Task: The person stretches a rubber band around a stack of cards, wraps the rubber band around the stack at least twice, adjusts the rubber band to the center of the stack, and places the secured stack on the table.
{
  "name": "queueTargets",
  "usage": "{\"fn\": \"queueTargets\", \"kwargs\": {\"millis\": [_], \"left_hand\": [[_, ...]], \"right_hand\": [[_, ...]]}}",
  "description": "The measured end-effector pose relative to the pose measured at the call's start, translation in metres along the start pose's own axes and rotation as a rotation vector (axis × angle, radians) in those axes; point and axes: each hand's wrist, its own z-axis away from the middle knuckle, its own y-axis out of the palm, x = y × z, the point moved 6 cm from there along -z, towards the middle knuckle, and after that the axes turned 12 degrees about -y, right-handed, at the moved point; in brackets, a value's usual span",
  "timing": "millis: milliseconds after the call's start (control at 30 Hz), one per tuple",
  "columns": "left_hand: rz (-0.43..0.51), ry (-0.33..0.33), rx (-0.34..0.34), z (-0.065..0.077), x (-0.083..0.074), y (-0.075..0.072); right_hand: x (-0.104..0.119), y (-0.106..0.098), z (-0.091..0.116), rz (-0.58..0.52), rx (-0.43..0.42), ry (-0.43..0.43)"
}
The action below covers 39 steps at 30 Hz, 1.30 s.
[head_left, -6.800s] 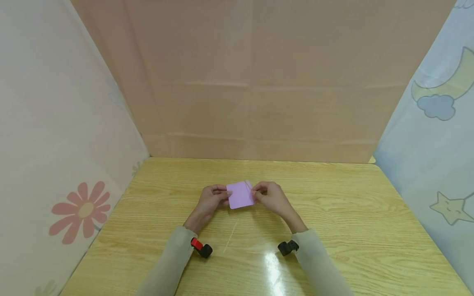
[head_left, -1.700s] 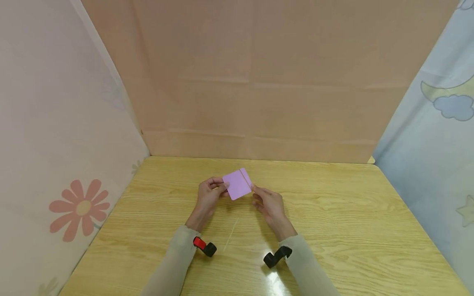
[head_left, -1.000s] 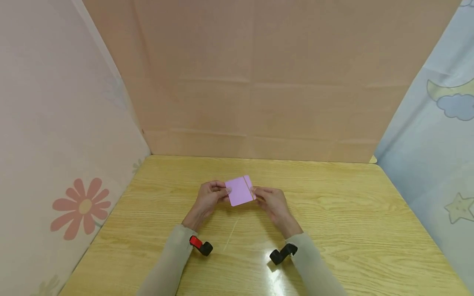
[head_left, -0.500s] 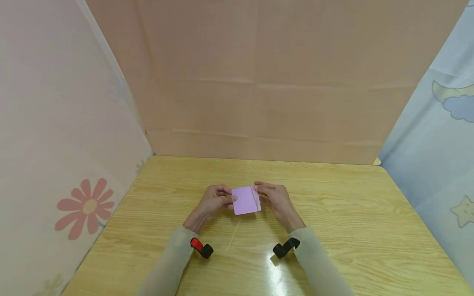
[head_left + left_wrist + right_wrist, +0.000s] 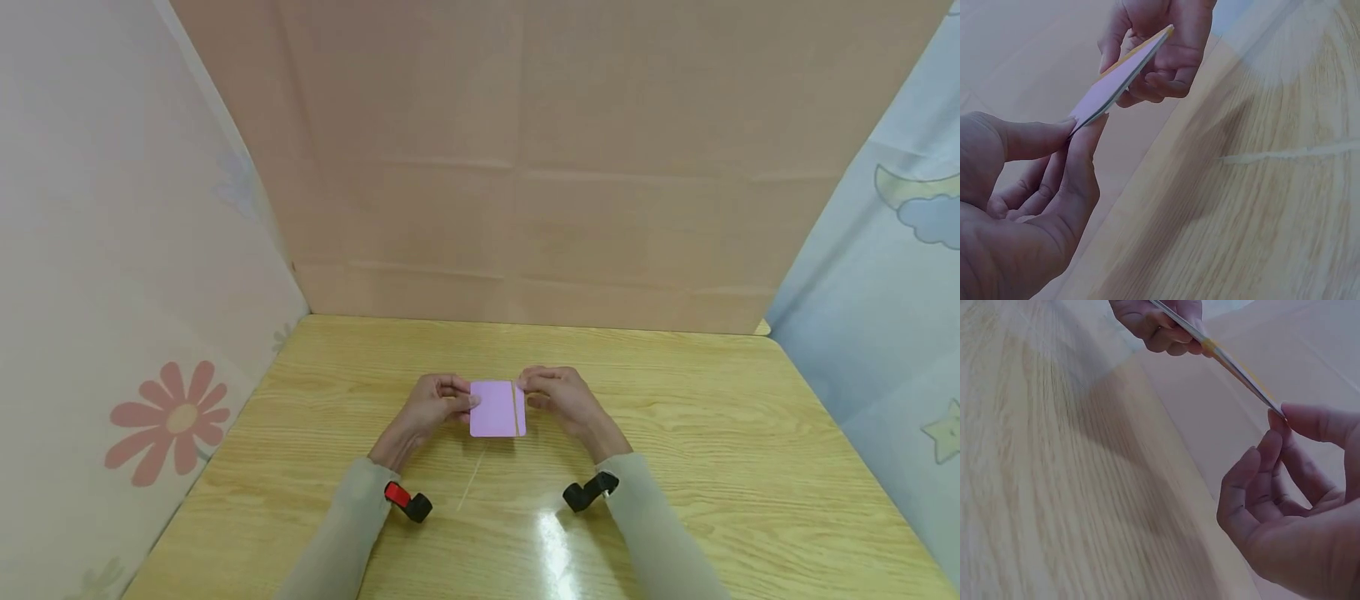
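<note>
A thin pink square pad (image 5: 492,410) with rounded corners is held up over the table, facing the head camera. Around it, close to its right edge, runs a tan rubber band (image 5: 515,408), nearly parallel to that edge. My left hand (image 5: 435,404) pinches the pad's left side, thumb on the front and fingers behind. At the upper right corner my right hand (image 5: 566,398) pinches the pad between thumb and index finger (image 5: 1280,425), beside the band. In the left wrist view the pad (image 5: 1116,81) appears almost edge-on, the band showing yellow-orange along its far side.
The wooden table (image 5: 675,450) lies beneath both hands, with a pale line (image 5: 471,479) on its surface. A brown sheet (image 5: 510,167) stands along the back edge. Patterned cloth walls (image 5: 90,250) rise at the sides. Each wrist wears a small black camera (image 5: 417,507).
Tilted before, the pad is now level. The band, slanting across a corner earliest, now lies nearly straight. My right hand has shifted from the right edge up to the upper right corner.
</note>
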Motion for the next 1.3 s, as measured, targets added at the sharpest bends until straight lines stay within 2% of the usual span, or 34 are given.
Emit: {"fn": "queueTargets", "kwargs": {"millis": [467, 900, 1300], "left_hand": [[0.012, -0.020, 0.021, -0.005, 0.007, 0.000], [0.005, -0.018, 0.040, -0.005, 0.009, 0.000], [-0.024, -0.030, 0.036, -0.004, 0.011, 0.002]], "right_hand": [[0.002, -0.009, -0.002, 0.126, 0.148, 0.088], [0.014, -0.012, -0.018, 0.342, 0.357, 0.042], [0.019, -0.013, -0.027, 0.457, 0.517, 0.095]]}}
